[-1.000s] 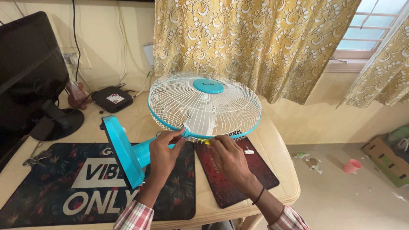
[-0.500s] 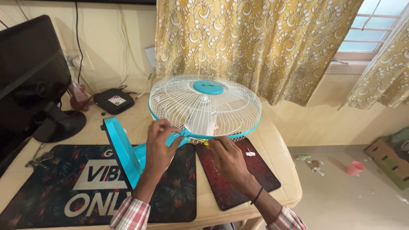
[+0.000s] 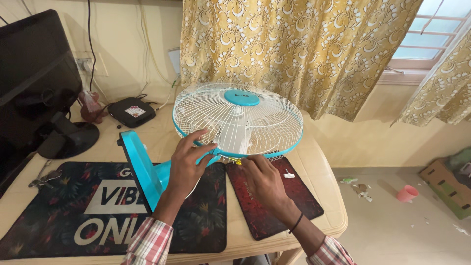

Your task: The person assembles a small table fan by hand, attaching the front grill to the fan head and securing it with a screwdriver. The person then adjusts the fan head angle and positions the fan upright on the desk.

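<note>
A table fan lies tipped on the table, its white wire cage with a turquoise rim facing up and its turquoise base standing on edge at the left. My left hand rests on the cage's near rim with fingers spread over the wires. My right hand holds a small screwdriver with a yellow handle against the rim's underside, where the tip is hidden.
Two dark desk mats cover the beige table. A monitor stands at the left, a black box behind the fan. Keys lie at the left edge. A pink cup and a cardboard box sit on the floor.
My left hand has slid up from under the rim and opened its fingers over the cage. The right hand has stayed at the rim with the screwdriver.
</note>
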